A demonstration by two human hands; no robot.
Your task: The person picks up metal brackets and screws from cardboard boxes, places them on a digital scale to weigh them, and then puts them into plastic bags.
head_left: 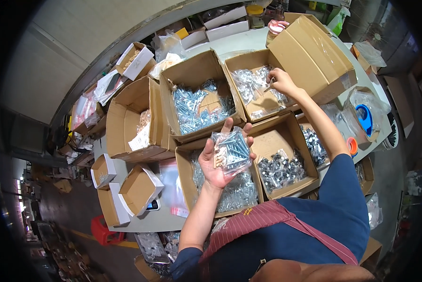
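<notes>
Pale table (138,226), bowed by the lens, is crowded edge to edge with cardboard cartons of hardware. Above the middle ones, the person's left hand (212,168) is palm up, fingers spread and loosely curved beneath a clear plastic bag (234,149) of zinc-coloured screws and pale wooden dowels. The right hand (283,82) is over the upper-right carton (252,61), thumb and fingertips pinching what looks like a small metallic piece (269,85), too small to identify; small clear packets (246,81) lie beneath it.

Because the bag rests on the palm rather than being gripped, a tilt of the wrist could let it slide off. It would probably land in the carton of bagged screws (241,192) below or among the black-and-silver fittings (281,170) beside it, where clear film would be hard to pick out. Whether the bag is sealed cannot be told; if not, tipping could spill dowels. The packets overlap, so a pinch by fingertips alone might catch two or let one slip. Loose screws (187,110) in the neighbouring carton could also hide a dropped piece.
</notes>
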